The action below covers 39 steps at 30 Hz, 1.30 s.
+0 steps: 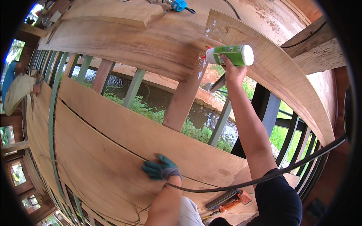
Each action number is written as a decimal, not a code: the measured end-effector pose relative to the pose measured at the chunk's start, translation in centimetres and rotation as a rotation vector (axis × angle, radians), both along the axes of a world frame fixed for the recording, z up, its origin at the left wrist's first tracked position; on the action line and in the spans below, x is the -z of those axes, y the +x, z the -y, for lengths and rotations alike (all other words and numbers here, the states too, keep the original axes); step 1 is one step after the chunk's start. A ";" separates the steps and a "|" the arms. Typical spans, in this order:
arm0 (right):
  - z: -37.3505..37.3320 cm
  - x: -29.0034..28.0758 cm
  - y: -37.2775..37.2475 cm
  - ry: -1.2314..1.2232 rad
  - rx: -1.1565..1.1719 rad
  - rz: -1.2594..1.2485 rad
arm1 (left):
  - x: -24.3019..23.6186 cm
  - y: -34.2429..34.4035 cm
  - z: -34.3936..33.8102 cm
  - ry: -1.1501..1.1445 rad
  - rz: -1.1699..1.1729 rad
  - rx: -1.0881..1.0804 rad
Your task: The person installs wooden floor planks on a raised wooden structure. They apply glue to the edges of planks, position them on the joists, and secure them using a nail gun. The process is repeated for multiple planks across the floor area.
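Note:
My right hand (232, 71) is stretched far forward and grips a green and white glue bottle (230, 55) lying sideways, its red nozzle pointing left at the top of a wooden joist (185, 96). White glue smears show on that joist and on the plank beside it. My left hand (161, 169), in a teal and grey glove, rests flat with spread fingers on a wide wooden floor plank (113, 124) close to me. A narrow seam runs between that plank and its neighbour.
An orange nail gun (230, 199) lies on the plank by my knee, its black hose (264, 177) running off right. A blue power tool (178, 5) sits on the far boards. Open gaps between green metal beams (134, 87) show water and grass below. Another person (17, 88) crouches far left.

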State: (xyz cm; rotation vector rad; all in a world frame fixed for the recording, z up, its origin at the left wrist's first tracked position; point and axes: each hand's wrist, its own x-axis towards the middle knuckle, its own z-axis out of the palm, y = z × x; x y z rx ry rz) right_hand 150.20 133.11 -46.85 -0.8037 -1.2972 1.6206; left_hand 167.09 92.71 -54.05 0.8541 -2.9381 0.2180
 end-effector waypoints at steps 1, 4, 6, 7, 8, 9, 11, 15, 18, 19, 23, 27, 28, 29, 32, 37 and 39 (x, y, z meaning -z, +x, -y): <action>0.1 0.3 -0.1 -0.018 0.006 -0.017 | 0.0 0.1 0.0 -0.002 -0.003 -0.001; 0.3 0.9 -0.5 -0.051 0.041 -0.044 | 0.3 0.1 0.1 -0.027 -0.009 0.004; 0.3 1.2 -0.6 -0.029 0.057 -0.034 | 0.6 0.3 0.3 -0.038 -0.010 0.002; 0.3 1.4 -0.7 -0.028 0.059 -0.023 | 0.7 0.3 0.3 -0.037 -0.011 0.005; 0.3 1.5 -0.8 -0.038 0.060 -0.004 | 0.7 0.3 0.4 -0.036 -0.010 0.007; 0.2 1.7 -0.9 -0.044 0.066 0.022 | 0.8 0.4 0.4 -0.040 -0.013 0.012; 0.2 1.9 -1.0 -0.005 0.056 -0.004 | 0.7 0.5 0.4 -0.035 -0.029 0.018; 0.0 2.2 -1.1 0.012 0.065 0.010 | 0.4 0.4 0.0 -0.017 0.007 -0.012; 0.0 2.2 -1.1 0.048 0.071 0.033 | 0.3 0.3 -0.1 -0.003 0.024 -0.033; 0.0 2.2 -1.0 0.055 0.067 0.025 | 0.3 0.3 -0.1 0.002 0.027 -0.037; 0.2 2.0 -0.9 0.017 0.090 0.059 | 0.3 0.4 0.0 0.001 0.033 -0.040; 0.5 1.7 -0.6 0.021 0.080 0.080 | 0.3 0.4 -0.1 0.001 0.034 -0.037; 0.5 1.6 -0.5 0.027 0.077 0.081 | 0.3 0.4 -0.1 0.000 0.032 -0.040; 0.6 1.5 -0.5 0.033 0.074 0.081 | 0.3 0.4 -0.1 -0.001 0.030 -0.043; 0.9 1.5 -0.3 0.015 0.072 0.074 | 0.2 0.3 0.0 0.007 0.010 -0.026; 1.4 1.6 0.1 0.072 0.065 0.086 | 0.3 0.3 0.0 0.023 0.033 -0.043; 1.6 1.6 0.3 0.040 0.062 0.068 | 0.2 0.3 0.0 0.027 0.035 -0.045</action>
